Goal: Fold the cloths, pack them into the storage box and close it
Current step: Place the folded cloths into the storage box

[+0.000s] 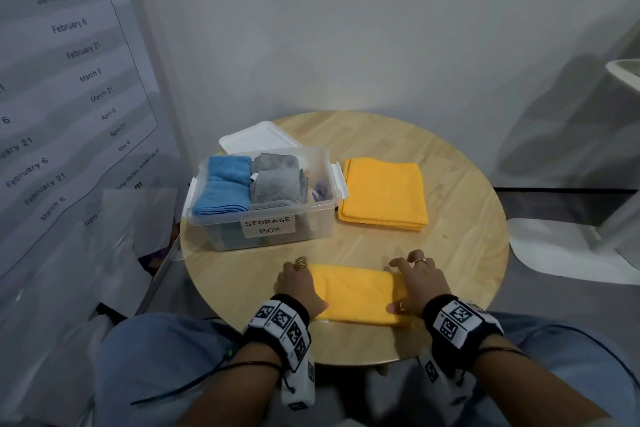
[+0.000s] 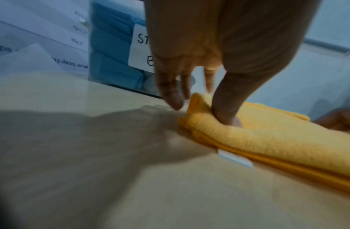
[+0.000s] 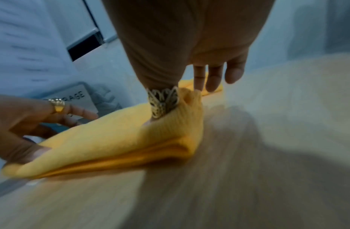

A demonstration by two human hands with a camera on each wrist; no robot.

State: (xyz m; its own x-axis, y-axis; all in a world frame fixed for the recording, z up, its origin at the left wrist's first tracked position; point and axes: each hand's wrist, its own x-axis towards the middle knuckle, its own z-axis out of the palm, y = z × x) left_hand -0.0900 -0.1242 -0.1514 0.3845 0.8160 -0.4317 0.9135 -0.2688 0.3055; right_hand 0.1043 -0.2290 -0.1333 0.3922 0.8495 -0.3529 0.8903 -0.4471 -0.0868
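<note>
From the head view, a yellow cloth (image 1: 358, 295) folded into a long strip lies on the near edge of the round wooden table (image 1: 450, 184); the left hand (image 1: 299, 284) holds its left end and the right hand (image 1: 417, 282) its right end; beyond it stands the clear storage box (image 1: 263, 198), open, with a blue cloth (image 1: 223, 185) and a grey cloth (image 1: 275, 184) already packed; its white lid (image 1: 258, 137) lies behind it, and a stack of folded yellow cloths (image 1: 382, 192) waits just beside the box on the right.

In the left wrist view, the left hand (image 2: 199, 54) has its thumb pressed down into the yellow cloth (image 2: 268, 139) at the end, the fingers reaching past the far edge toward the table; the grip seems a pinch on the cloth end, though the underside is hidden; a white tag (image 2: 235, 159) sticks out at the near edge.

In the right wrist view, the right hand (image 3: 189, 46) likewise pinches the other end of the yellow cloth (image 3: 121, 139), thumb sunk in, fingers behind.

To do the fold well, I judge both ends should be lifted level and together, one brought squarely over the other so the layers stay stacked and edges meet, then pressed flat; a narrow bundle should fit the free space at the right of the box.
</note>
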